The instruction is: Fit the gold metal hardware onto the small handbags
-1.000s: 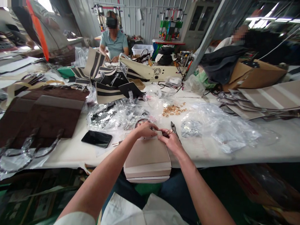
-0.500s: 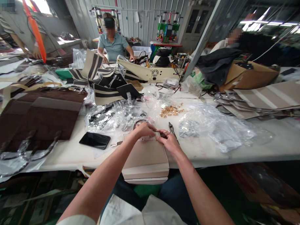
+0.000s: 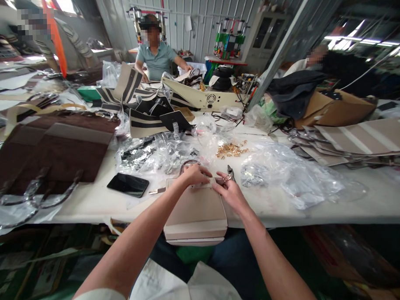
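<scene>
Beige bag (image 3: 195,209), from the head view: lying flat across the near edge of the white table (image 3: 90,202), long axis running away from the body, top edge sitting directly under both hands. Left hand (image 3: 194,175) curling over that top edge and gripping it near the middle. Right hand (image 3: 230,190) pinching a small metal fitting (image 3: 226,178) at the right corner, just beside the pliers (image 3: 231,170).

Left hand (image 3: 194,174): we see it curled over the top edge of the beige bag (image 3: 195,211).
Right hand (image 3: 230,192): pinches a small metal fitting (image 3: 226,178) at that edge.
Bag position: overhangs the white table (image 3: 90,202).
Nearby: we note pliers (image 3: 231,170) and a black phone (image 3: 128,185).
</scene>
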Motion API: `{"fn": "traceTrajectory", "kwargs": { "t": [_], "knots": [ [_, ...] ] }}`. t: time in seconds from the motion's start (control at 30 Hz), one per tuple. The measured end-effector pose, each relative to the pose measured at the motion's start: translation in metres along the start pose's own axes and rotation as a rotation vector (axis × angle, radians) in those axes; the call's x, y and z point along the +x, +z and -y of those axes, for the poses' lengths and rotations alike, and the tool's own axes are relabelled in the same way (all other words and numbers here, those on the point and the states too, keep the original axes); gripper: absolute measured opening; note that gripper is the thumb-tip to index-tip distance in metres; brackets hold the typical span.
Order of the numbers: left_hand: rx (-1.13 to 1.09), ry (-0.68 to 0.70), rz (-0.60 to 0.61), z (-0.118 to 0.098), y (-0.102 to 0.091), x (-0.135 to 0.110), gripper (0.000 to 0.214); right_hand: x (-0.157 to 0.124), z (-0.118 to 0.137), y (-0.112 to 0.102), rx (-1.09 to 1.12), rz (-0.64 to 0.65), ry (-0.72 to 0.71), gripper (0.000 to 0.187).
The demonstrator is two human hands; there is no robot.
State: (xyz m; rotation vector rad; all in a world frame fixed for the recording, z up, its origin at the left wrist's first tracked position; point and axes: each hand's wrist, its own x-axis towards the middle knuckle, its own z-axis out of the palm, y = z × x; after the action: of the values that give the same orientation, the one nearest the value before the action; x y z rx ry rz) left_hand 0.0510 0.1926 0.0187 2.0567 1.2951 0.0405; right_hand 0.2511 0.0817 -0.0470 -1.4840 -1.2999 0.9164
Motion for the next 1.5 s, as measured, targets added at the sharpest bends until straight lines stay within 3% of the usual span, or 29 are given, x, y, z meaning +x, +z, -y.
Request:
{"fn": "traceTrajectory", "kwargs": {
  "t": [0.07, 0.17, 0.23, 0.3, 0.37, 0.47, 0.63, 1.0, 1.5],
  "knots": [
    [-0.007, 0.007, 0.004, 0.0, 0.0, -0.001, 0.039, -0.005, 0.007, -0.007, -0.147, -0.113, -0.129, 0.075],
    [-0.012, 0.021, 0.007, 0.001, -0.001, -0.002, 0.037, -0.015, 0.029, -0.016, -0.506, -0.347, -0.453, 0.059],
    [-0.007, 0.028, 0.006, 0.001, 0.0, -0.001, 0.036, -0.02, 0.044, -0.018, -0.671, -0.277, -0.61, 0.047],
    [0.006, 0.024, 0.002, 0.002, 0.001, 0.0, 0.038, -0.019, 0.052, -0.017, -0.721, -0.055, -0.677, 0.047],
    [0.02, 0.016, -0.007, 0.003, 0.003, 0.001, 0.043, -0.015, 0.052, -0.014, -0.693, 0.137, -0.679, 0.05],
    [0.034, 0.022, -0.016, 0.004, 0.005, 0.0, 0.044, -0.006, 0.042, -0.011, -0.604, 0.234, -0.639, 0.046],
    [0.046, 0.067, -0.005, 0.006, 0.002, -0.003, 0.042, -0.001, 0.031, -0.007, -0.517, 0.217, -0.626, 0.035],
    [0.05, 0.057, 0.077, 0.005, -0.005, -0.002, 0.046, 0.0, 0.039, -0.006, -0.525, 0.253, -0.589, 0.02],
    [0.051, 0.049, 0.081, 0.009, -0.001, 0.009, 0.048, -0.003, 0.031, 0.001, -0.509, 0.17, -0.527, 0.024]
  ]
}}
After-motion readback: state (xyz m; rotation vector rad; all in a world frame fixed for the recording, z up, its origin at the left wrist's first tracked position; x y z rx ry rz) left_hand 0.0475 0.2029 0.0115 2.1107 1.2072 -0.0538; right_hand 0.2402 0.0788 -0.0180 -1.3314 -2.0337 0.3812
